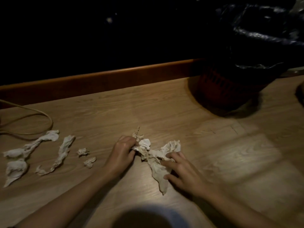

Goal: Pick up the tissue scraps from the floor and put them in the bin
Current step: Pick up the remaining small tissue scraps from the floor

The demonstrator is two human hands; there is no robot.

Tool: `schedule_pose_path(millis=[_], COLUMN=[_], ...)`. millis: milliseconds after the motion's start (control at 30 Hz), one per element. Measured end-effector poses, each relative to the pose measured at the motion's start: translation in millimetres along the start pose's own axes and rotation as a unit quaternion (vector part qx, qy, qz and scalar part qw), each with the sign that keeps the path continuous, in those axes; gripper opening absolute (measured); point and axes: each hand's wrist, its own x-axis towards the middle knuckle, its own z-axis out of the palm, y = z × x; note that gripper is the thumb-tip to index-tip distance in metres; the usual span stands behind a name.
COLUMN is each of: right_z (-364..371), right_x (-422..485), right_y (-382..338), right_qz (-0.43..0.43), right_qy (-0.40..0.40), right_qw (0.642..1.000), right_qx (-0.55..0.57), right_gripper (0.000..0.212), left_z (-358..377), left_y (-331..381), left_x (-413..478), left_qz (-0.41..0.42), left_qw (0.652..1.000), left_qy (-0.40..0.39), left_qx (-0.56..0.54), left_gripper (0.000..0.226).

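Your left hand point(122, 149) pinches one end of a crumpled tissue sheet point(155, 159) while your right hand point(180, 172), fingers spread, presses its other end to the wooden floor point(164, 112), seemingly gathering it into one wad. More tissue scraps point(63, 153) lie well left, near a cord point(41, 116). The lined bin point(230, 86) waits beyond, upper right.

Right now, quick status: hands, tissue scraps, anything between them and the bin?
Left hand shut on crumpled tissue; right hand open, pressing its other end. Loose scraps on floor at left. Bin far right; floor path clear, cable far left.
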Motion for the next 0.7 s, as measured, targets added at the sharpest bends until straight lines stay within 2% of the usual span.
schedule_pose_path(millis=[100, 200, 333, 467, 600, 700], right_z=[14.1, 18.1, -4.8, -70.9, -171.2, -248.8], right_x=[-13.7, -6.3, 20.8, 52.4, 89.4, 109.0], right_y=[-2.9, -0.9, 19.5, 34.1, 31.7, 31.9], right_qz=[-0.02, -0.016, 0.059, 0.07, 0.043, 0.018], right_qy=[0.046, 0.08, 0.129, 0.192, 0.297, 0.381], right_qw=[0.998, 0.996, 0.989, 0.979, 0.951, 0.918], right_qx=[0.044, 0.046, 0.034, -0.017, -0.071, -0.108], right_gripper=[0.019, 0.014, 0.014, 0.013, 0.012, 0.008], left_z=[2.2, -0.3, -13.6, -33.1, -61.7, -91.7], left_y=[2.1, 4.8, 15.0, 50.2, 117.1, 182.4], left_x=[-1.0, 0.3, 20.9, 74.3, 156.7, 216.8], left_qz=[0.014, 0.021, 0.042, 0.098, 0.199, 0.202], left_qw=[1.0, 0.999, 0.998, 0.994, 0.975, 0.972], left_qy=[-0.016, -0.031, -0.036, -0.006, 0.06, 0.115], left_qx=[0.004, 0.016, 0.028, 0.047, 0.078, 0.043], left_gripper=[0.02, 0.02, 0.019, 0.018, 0.005, 0.006])
